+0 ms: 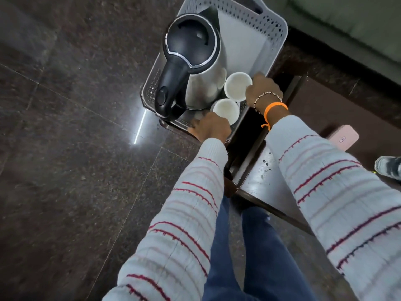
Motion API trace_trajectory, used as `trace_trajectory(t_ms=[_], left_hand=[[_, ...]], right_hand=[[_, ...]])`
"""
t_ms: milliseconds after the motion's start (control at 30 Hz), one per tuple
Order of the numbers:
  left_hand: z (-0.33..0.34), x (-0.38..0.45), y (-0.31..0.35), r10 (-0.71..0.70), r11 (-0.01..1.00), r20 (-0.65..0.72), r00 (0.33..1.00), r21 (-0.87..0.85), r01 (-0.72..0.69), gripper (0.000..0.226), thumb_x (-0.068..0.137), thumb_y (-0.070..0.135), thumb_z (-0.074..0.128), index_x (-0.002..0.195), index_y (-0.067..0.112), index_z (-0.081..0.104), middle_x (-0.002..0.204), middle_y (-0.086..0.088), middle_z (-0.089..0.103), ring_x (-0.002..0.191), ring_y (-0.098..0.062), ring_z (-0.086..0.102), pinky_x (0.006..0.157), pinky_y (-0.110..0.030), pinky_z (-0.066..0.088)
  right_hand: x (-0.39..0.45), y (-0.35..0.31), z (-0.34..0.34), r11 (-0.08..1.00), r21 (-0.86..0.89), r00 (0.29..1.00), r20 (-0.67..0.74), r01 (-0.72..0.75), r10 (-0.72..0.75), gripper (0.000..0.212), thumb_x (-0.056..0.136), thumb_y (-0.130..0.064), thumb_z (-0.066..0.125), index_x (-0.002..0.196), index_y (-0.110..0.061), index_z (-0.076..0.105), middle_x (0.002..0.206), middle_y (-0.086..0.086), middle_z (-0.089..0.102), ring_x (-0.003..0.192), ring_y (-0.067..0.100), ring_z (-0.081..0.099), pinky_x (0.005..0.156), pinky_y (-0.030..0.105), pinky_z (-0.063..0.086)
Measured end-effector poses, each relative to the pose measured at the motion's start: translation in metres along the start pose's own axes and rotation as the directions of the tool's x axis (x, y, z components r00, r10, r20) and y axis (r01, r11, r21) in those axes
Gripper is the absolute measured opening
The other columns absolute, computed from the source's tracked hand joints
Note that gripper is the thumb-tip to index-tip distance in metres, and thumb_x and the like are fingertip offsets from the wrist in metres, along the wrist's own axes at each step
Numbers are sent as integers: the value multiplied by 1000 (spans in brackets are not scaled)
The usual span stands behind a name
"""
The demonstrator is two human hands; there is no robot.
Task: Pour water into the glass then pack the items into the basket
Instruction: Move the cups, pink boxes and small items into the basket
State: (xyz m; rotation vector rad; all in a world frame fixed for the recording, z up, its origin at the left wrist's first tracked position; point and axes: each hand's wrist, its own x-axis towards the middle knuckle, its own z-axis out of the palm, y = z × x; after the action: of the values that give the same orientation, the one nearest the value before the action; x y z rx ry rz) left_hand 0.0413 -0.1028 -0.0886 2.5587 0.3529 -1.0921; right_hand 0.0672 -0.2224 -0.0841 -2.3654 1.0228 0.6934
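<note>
While you stood over the dark stone floor (65,148), the grey perforated basket (275,40) sat on a small dark tabletop (256,148) in front of you, and it already held the steel kettle (204,83) and two white cups. The basket looked like light, slightly flexible plastic, so with the kettle aboard I judge it would sag unless taken by its rim or the cut-out handle at the far end. The kettle filled the left half, upright, its black handle pointing toward you; it is probably the heaviest item, smooth and slippery on the body, best lifted by that handle. Beside it to the right stood the farther cup (237,85), and the nearer cup (225,109) was just in front, both open upward. They looked thin and light, easily crushed or tipped. Whether either held water I could not tell. Your right hand (263,92) reached in from the right, wrist banded, fingers closed on the farther cup's rim. Your left hand (210,129) curled at the basket's near edge, touching the nearer cup; its grip was hidden.
</note>
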Motion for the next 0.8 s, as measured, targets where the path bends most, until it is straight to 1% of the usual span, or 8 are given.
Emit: trace_trajectory(t_ms=[100,267,333,433,500,633,700,800], left_hand=[[2,6,-1,32,994,4,999,105,-32,38,86,14,43,123,8,50,134,-9,51,133,-31,32,109,-48,17],[2,11,-8,60,981,-60,996,188,-48,31,85,17,45,112,9,58,123,-11,60,128,-32,37,108,-46,19],[1,10,-11,67,981,-108,992,188,-46,31,84,18,47,110,7,59,122,-16,60,126,-36,37,107,-46,19],[0,5,-12,115,983,-193,974,165,-83,40,84,22,49,119,4,51,130,-19,52,125,-39,35,103,-47,26],[0,0,-11,159,986,-264,951,93,-139,43,84,24,51,122,3,50,133,-18,48,123,-38,37,101,-46,30],[4,-23,-6,140,944,-394,908,-224,-242,37,80,12,54,116,3,51,127,-16,52,116,-34,44,97,-39,31],[13,-41,0,143,914,-394,908,-299,-274,29,80,8,54,109,5,54,121,-15,56,109,-32,48,89,-38,36],[33,-62,8,239,877,-324,915,-332,-346,14,84,7,51,95,6,60,100,-14,66,93,-30,58,77,-34,44]], right_hand=[[4,1,1,998,-47,999,34,32,-30,35,93,-17,42,125,-5,48,133,20,52,122,40,50,95,43,44],[10,4,2,999,-22,1000,18,26,-25,34,94,-21,45,123,-5,53,130,19,56,120,40,52,95,44,46],[10,3,2,1000,-13,1000,-20,19,-19,35,93,-24,48,123,-7,55,128,19,57,118,40,54,93,45,47],[6,5,0,999,-21,991,-121,48,-50,33,90,-24,54,119,-9,58,124,19,60,114,42,56,89,45,49],[-1,10,0,997,10,980,-182,78,-75,30,87,-17,53,116,-13,61,121,20,62,111,43,58,87,44,50],[-21,30,-1,969,201,961,-263,143,-88,32,84,-12,47,111,-21,63,111,16,67,105,40,60,84,40,50],[-29,46,0,936,310,959,-272,168,-82,27,83,-13,49,104,-21,65,103,9,72,101,33,63,83,35,51],[-41,78,2,878,456,968,-249,146,-32,23,80,-9,52,96,-17,67,92,6,75,92,24,67,83,33,53]])
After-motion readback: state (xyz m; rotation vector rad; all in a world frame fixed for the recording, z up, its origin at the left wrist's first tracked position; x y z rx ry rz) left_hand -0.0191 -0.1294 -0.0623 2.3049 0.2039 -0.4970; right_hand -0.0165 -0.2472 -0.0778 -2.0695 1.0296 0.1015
